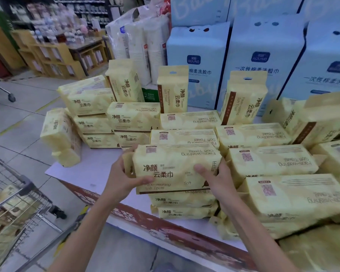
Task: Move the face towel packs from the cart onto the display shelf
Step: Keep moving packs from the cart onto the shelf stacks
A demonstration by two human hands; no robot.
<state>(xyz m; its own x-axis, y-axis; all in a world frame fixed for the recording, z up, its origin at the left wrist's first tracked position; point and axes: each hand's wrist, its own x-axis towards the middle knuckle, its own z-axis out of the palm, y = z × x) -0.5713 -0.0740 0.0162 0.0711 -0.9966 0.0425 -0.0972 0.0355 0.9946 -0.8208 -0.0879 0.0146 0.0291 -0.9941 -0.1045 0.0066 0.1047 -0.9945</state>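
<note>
At the centre of the frame, both hands are gripping one pale yellow, film-wrapped rectangular face towel pack (pixel 175 167). The left hand (pixel 124 177) is curling round its left end with the thumb lying along the front face, and the right hand (pixel 214 177) is clasping the right end with the thumb pressing on the front. The pack is lying flat over a short stack of two matching yellow packs (pixel 183 201), which is standing close to the front edge of the low white display shelf with a red printed front (pixel 90 173) (whether its weight is resting there or it is hovering just above, I cannot tell).

Most likely to go wrong, I am judging, is a slide. The wrapping is looking glossy and the contents soft, so a pack let go while sitting askew or overhanging could be slipping forward off the stack and dropping to the floor.

Toward the left of the frame, a yellow pack leaning at the shelf's corner (pixel 60 134) is looking poorly supported, and a brush from the left forearm could be tipping it off.

At the lower left, the grey wire shopping cart (pixel 18 203) is holding more yellow packs, so much of the job is remaining.
</note>
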